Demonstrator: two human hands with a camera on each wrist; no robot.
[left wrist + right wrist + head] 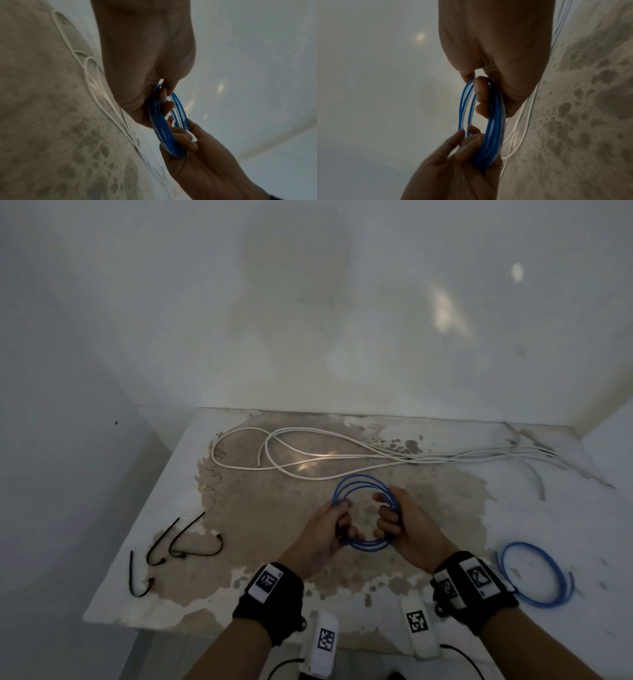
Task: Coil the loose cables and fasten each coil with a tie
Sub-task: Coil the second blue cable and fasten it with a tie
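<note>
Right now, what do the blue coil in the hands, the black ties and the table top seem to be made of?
Blue coil: smooth, slightly glossy plastic-jacketed cable, judging by its springy, even loops. Black ties: thin, matte, holding bent shapes, so perhaps wire-cored twist ties; unclear. Table top: a white coating worn away to a rough brown, patchy core, possibly board.

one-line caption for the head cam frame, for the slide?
Both hands, left hand and right hand, grip a blue cable coil above the table; black ties lie unused.

Bare room: stained table (pixel 239 508), plain walls (pixel 308 302).
</note>
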